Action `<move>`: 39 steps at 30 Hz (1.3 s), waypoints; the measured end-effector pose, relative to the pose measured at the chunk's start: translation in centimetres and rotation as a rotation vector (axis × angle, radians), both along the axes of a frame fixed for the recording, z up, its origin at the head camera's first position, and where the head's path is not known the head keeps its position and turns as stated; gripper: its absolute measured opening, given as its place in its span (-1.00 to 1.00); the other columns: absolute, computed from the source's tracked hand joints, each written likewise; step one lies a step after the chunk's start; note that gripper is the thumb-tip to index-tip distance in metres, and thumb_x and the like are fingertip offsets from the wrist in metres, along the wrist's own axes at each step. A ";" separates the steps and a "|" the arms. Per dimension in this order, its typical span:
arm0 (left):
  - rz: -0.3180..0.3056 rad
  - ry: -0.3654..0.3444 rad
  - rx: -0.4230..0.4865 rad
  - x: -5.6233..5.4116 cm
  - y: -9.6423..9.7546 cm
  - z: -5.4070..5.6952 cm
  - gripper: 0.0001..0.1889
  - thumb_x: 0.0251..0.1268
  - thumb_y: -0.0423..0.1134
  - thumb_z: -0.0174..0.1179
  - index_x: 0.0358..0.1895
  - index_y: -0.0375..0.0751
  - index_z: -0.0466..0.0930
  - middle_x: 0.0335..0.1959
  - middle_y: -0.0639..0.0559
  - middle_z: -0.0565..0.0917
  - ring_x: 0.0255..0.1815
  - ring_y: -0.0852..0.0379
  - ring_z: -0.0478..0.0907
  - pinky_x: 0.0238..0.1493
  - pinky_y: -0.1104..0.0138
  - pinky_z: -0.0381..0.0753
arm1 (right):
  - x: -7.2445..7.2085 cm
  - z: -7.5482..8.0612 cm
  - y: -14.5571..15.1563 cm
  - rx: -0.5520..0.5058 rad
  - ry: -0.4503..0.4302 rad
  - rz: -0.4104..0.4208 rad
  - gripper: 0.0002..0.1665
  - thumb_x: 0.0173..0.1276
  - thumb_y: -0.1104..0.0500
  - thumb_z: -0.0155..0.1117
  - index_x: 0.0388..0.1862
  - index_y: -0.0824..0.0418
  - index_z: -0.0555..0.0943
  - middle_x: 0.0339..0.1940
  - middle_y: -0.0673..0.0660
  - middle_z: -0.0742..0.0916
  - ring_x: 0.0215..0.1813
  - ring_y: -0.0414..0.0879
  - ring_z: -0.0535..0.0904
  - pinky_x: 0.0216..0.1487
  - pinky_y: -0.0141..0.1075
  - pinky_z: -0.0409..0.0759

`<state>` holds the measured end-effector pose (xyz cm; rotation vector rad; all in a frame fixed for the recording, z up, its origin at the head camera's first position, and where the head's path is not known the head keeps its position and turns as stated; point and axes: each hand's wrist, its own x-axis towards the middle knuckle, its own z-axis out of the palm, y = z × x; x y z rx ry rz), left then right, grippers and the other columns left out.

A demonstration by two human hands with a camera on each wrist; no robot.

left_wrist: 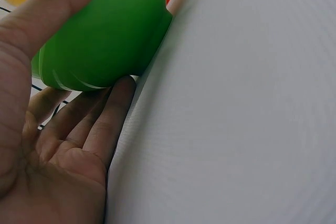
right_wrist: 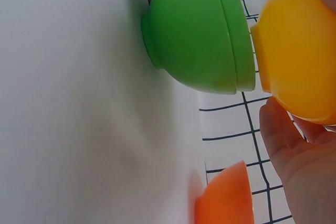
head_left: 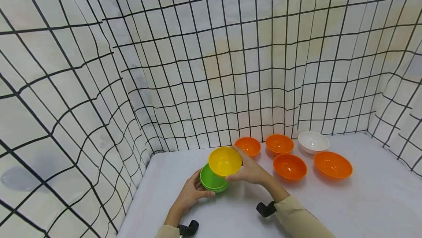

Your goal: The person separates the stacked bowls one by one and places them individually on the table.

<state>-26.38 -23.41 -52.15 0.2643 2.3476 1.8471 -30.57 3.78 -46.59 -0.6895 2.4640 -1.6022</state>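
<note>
My right hand (head_left: 251, 170) holds a yellow bowl (head_left: 225, 161) by its side, thumb near the front and fingers behind. The yellow bowl is held up over two nested green bowls (head_left: 212, 180), overlapping their far right part in the head view. In the right wrist view, the foot of the yellow bowl (right_wrist: 299, 51) is close to the rim of the green bowls (right_wrist: 191, 35). My left hand (head_left: 188, 196) holds the green bowls from the left, its thumb at the near side and its fingers (left_wrist: 113, 111) low against the wall. The green bowls stand upright on the white table.
To the right stand several orange bowls, among them one at the back (head_left: 248, 146), one nearer (head_left: 290, 167) and a wider one (head_left: 333, 165). A white bowl (head_left: 313, 142) is at the back right. Black netting (head_left: 211, 66) over white sheeting encloses the white table (head_left: 237, 216) behind and at the sides.
</note>
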 end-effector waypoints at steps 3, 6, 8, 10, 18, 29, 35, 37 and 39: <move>0.000 0.006 -0.005 0.1 0.0 0.1 0.10 -0.01 -0.23 0.62 0.62 -0.02 0.12 0.58 -0.10 0.33 0.55 -0.14 0.36 0.53 0.20 0.45 | -0.1 0.1 0.4 0.009 0.003 -0.021 0.34 -0.05 -0.13 0.70 0.64 -0.09 0.12 0.56 0.09 0.39 0.42 0.09 0.44 0.46 0.19 0.51; 0.001 0.012 0.000 0.1 0.1 0.2 0.09 0.00 -0.24 0.61 0.62 -0.04 0.12 0.58 -0.14 0.33 0.54 -0.17 0.36 0.54 0.16 0.45 | 0.0 0.3 0.8 0.015 0.011 -0.042 0.34 -0.05 -0.12 0.70 0.64 -0.08 0.13 0.55 0.11 0.41 0.40 0.10 0.45 0.43 0.19 0.55; 0.004 0.010 0.008 0.2 0.1 0.3 0.09 -0.01 -0.25 0.61 0.61 -0.04 0.13 0.58 -0.14 0.33 0.54 -0.18 0.36 0.54 0.13 0.44 | 0.0 0.4 1.2 0.016 0.019 -0.056 0.35 -0.06 -0.11 0.71 0.64 -0.07 0.13 0.53 0.11 0.43 0.39 0.10 0.46 0.41 0.17 0.57; 0.006 0.008 0.017 0.2 0.1 0.3 0.08 -0.01 -0.26 0.61 0.61 -0.04 0.14 0.57 -0.16 0.33 0.54 -0.18 0.36 0.55 0.11 0.44 | -0.1 0.5 1.5 0.014 0.029 -0.067 0.36 -0.07 -0.11 0.71 0.64 -0.05 0.12 0.52 0.12 0.44 0.37 0.10 0.47 0.40 0.15 0.59; 0.010 0.003 0.024 0.1 0.0 0.1 0.08 -0.01 -0.29 0.61 0.61 -0.05 0.15 0.58 -0.16 0.33 0.56 -0.19 0.34 0.57 0.08 0.40 | -0.2 0.7 2.7 0.015 0.055 -0.104 0.36 -0.06 -0.06 0.72 0.65 -0.02 0.11 0.48 0.13 0.48 0.33 0.10 0.49 0.33 0.09 0.65; 0.018 0.001 0.018 0.0 -0.1 -0.2 0.09 -0.02 -0.27 0.61 0.61 -0.06 0.13 0.58 -0.17 0.32 0.56 -0.20 0.33 0.58 0.06 0.38 | 0.2 0.4 4.5 0.014 0.039 -0.096 0.28 -0.06 -0.11 0.72 0.59 -0.17 0.18 0.46 0.04 0.47 0.36 0.10 0.44 0.32 0.14 0.63; 0.019 0.000 0.015 0.0 -0.1 -0.2 0.10 -0.02 -0.28 0.61 0.62 -0.06 0.13 0.59 -0.18 0.30 0.57 -0.21 0.31 0.59 0.05 0.35 | 0.6 0.2 5.1 0.022 0.042 -0.095 0.27 -0.03 -0.04 0.72 0.59 -0.11 0.17 0.50 0.09 0.44 0.39 0.15 0.44 0.37 0.18 0.59; 0.021 0.002 0.013 0.0 0.0 -0.2 0.10 -0.02 -0.27 0.62 0.62 -0.06 0.13 0.59 -0.17 0.30 0.57 -0.21 0.31 0.59 0.05 0.35 | 0.7 0.1 5.1 0.045 0.029 -0.116 0.31 -0.04 -0.05 0.71 0.62 -0.05 0.14 0.55 0.14 0.40 0.43 0.17 0.42 0.41 0.24 0.54; 0.023 0.003 0.010 0.0 0.0 -0.1 0.10 -0.02 -0.26 0.62 0.62 -0.06 0.13 0.59 -0.17 0.30 0.57 -0.21 0.31 0.59 0.05 0.34 | 0.9 0.0 5.1 0.070 0.015 -0.141 0.36 -0.05 -0.09 0.71 0.64 0.00 0.11 0.58 0.16 0.36 0.46 0.18 0.39 0.45 0.29 0.48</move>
